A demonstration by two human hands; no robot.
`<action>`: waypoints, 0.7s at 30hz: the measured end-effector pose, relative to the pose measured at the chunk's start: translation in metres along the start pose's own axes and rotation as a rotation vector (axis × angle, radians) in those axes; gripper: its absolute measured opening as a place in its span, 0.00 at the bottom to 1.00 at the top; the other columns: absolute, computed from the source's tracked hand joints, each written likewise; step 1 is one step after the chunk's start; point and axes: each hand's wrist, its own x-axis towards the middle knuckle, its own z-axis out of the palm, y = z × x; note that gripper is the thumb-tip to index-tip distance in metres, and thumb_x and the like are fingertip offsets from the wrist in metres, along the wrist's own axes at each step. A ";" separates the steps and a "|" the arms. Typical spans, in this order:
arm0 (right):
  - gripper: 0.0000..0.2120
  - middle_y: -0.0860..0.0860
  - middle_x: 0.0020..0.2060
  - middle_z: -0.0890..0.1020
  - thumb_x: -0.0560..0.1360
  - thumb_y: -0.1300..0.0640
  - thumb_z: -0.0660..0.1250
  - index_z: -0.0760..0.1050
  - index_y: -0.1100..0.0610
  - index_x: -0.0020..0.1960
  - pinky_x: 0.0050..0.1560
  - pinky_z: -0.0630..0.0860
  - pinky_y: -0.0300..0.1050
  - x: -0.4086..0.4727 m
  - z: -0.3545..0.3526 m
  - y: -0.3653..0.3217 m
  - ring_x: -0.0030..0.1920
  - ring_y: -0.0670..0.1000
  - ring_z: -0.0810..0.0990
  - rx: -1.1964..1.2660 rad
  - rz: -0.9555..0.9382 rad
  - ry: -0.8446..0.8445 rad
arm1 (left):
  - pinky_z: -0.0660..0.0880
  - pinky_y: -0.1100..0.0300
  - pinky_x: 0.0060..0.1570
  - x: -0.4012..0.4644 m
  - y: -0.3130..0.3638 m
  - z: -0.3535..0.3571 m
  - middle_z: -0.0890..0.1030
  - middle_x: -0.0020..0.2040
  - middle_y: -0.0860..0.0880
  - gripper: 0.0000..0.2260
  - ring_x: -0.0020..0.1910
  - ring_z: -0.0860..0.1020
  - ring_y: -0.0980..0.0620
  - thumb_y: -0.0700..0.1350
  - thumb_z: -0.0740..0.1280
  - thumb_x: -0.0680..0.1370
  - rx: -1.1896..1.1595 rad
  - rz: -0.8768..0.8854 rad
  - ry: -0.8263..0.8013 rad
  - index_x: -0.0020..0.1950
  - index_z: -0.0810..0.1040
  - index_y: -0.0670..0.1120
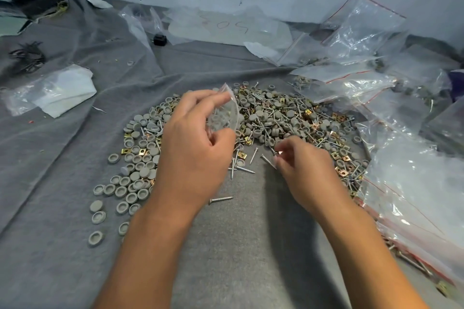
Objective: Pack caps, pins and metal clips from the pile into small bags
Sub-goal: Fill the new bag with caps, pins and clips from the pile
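Inspection finds the left hand (198, 143) raised over the pile (251, 120), its thumb and fingers pinching a small clear bag (224, 113) by the edge. Grey caps appear to lie inside the bag already; it is judged to be held up at the pile's near edge so that parts can be dropped in directly. The right hand (303, 168) is lowered at five o'clock from the bag, fingertips pinched on what appear to be thin pins (267, 160) at the pile's near fringe. Grey caps (130, 183) are spread toward eight o'clock on the grey cloth (238, 246), and brass-coloured metal clips (344, 173) are mixed through the heap. Clear bags with red seal strips (364, 32) are stacked from one to four o'clock, some evidently filled.
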 end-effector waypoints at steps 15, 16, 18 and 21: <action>0.11 0.53 0.52 0.79 0.81 0.61 0.62 0.72 0.55 0.63 0.51 0.77 0.52 0.006 0.021 -0.012 0.53 0.57 0.79 -0.246 -0.153 -0.096 | 0.67 0.75 0.33 0.000 -0.002 -0.006 0.77 0.59 0.54 0.21 0.31 0.71 0.63 0.38 0.65 0.74 -0.009 -0.013 0.021 0.68 0.79 0.45; 0.10 0.54 0.51 0.78 0.81 0.63 0.62 0.71 0.55 0.61 0.49 0.77 0.51 0.005 0.021 -0.011 0.51 0.57 0.79 -0.270 -0.143 -0.105 | 0.68 0.75 0.33 0.000 -0.001 -0.007 0.77 0.59 0.54 0.21 0.32 0.72 0.64 0.37 0.65 0.75 -0.010 -0.015 0.016 0.68 0.79 0.45; 0.09 0.53 0.51 0.78 0.81 0.63 0.61 0.72 0.55 0.60 0.47 0.76 0.50 0.006 0.022 -0.010 0.48 0.56 0.77 -0.268 -0.123 -0.092 | 0.68 0.75 0.33 0.000 -0.001 -0.007 0.76 0.60 0.55 0.21 0.32 0.72 0.65 0.36 0.66 0.76 -0.011 -0.024 0.009 0.68 0.78 0.46; 0.08 0.49 0.51 0.79 0.82 0.58 0.64 0.73 0.52 0.60 0.48 0.74 0.44 0.005 0.018 -0.011 0.47 0.49 0.76 -0.102 -0.099 -0.070 | 0.68 0.74 0.31 -0.001 0.000 -0.009 0.76 0.60 0.55 0.21 0.31 0.72 0.64 0.35 0.66 0.76 -0.021 -0.033 0.012 0.69 0.78 0.45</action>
